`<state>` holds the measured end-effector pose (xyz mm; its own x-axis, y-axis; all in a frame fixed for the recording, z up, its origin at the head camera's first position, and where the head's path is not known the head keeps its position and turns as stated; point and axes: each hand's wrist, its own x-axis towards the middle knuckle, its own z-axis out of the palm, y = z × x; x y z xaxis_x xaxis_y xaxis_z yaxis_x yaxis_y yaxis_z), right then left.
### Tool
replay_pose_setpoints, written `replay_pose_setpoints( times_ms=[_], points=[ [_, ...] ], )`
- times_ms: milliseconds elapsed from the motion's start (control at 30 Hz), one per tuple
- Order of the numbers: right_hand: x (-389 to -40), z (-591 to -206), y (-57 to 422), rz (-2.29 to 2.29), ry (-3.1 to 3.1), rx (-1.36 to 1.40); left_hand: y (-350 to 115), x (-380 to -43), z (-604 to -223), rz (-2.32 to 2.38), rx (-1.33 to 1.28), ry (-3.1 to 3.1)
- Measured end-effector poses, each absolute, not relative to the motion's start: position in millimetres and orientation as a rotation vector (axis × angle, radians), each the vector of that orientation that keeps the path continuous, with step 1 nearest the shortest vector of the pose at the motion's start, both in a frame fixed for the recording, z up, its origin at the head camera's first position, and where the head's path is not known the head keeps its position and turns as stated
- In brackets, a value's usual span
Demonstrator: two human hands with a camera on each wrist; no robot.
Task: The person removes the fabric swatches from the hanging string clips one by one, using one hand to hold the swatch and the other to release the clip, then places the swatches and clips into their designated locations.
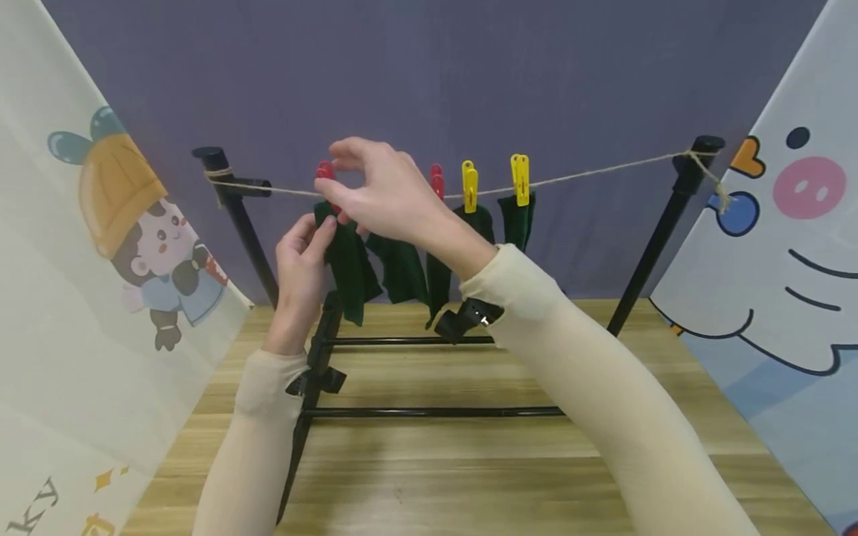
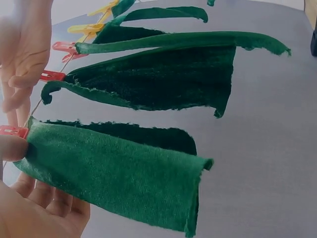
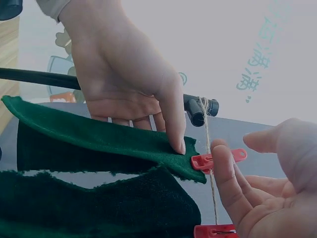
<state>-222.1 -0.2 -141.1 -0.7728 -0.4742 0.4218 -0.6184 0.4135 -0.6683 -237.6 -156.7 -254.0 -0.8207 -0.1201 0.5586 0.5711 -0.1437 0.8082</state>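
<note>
A dark green cloth (image 1: 345,272) hangs over the twine at the left end of the row. A red clothespin (image 3: 201,161) clips its upper edge to the line. My left hand (image 1: 299,268) pinches this cloth just below the clothespin, thumb on the front, fingers behind. Close by the same clothespin is my right hand (image 1: 392,195), its thumb and fingers spread apart. In the right wrist view its index finger lies against or just in front of the clothespin, and the thumb is clear of it. More green cloths (image 2: 153,79) hang beside it from red and yellow clothespins (image 1: 471,186).
The twine (image 1: 603,170) runs between two black posts (image 1: 660,231) of a frame. Black crossbars (image 1: 429,412) lie low over the wooden tabletop (image 1: 429,484). A purple-grey panel (image 1: 576,82) stands behind, with cartoon-printed panels (image 1: 791,246) at both sides.
</note>
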Motion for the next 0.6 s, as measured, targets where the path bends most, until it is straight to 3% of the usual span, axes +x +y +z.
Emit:
replay_pose_setpoints(
  times_ms=[600],
  points=[
    [-220.0,-141.6,2.8,0.827,-2.412,0.947,-161.2,-239.5,-255.2,-1.990,-0.511,-1.634]
  ],
)
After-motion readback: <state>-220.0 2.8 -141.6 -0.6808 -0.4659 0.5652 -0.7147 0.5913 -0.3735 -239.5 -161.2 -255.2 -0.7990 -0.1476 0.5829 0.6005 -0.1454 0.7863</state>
